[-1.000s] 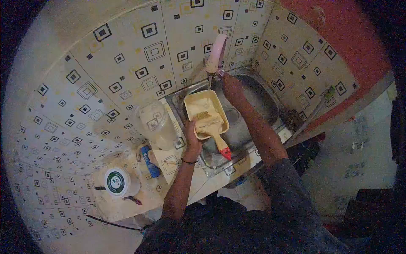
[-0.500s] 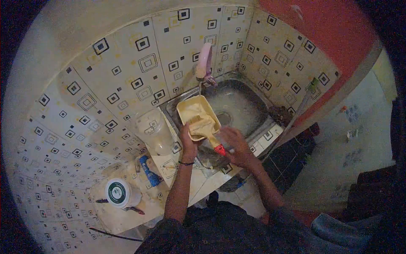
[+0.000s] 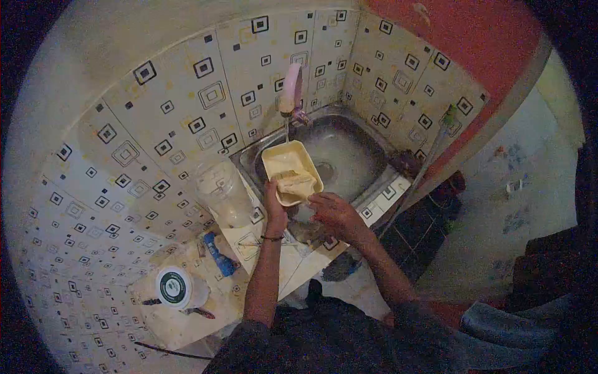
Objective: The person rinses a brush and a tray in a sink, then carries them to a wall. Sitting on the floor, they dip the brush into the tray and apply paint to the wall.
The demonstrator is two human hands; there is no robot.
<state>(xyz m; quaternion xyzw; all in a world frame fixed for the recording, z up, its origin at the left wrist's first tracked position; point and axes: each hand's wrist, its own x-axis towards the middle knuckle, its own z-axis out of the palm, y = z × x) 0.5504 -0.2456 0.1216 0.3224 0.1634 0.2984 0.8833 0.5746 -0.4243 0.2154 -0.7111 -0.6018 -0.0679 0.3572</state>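
My left hand [image 3: 275, 209] grips the near left side of a cream plastic tub [image 3: 285, 154], which is tilted under the tap [image 3: 293, 112]. A thin stream of water runs down to the tub's far rim. Lying across the tub's near end is a flat, wide cream tool [image 3: 296, 182] shaped like a paintbrush. My right hand [image 3: 336, 215] is closed at its narrow end by the tub's near right corner, and its fingers cover the handle. Beneath the tub is the steel sink [image 3: 367, 140], with cloudy whitish water in it.
A clear plastic container [image 3: 221, 190] stands left of the sink on the tiled counter. Farther left are a blue object [image 3: 219, 255] and a white bucket [image 3: 180, 287] with a round green label. A pale pole [image 3: 430, 153] leans at the right.
My right hand has moved left and up onto the tool's handle, hiding the red end that showed before. The tub stays in my left hand under the water, and the view has shifted slightly.
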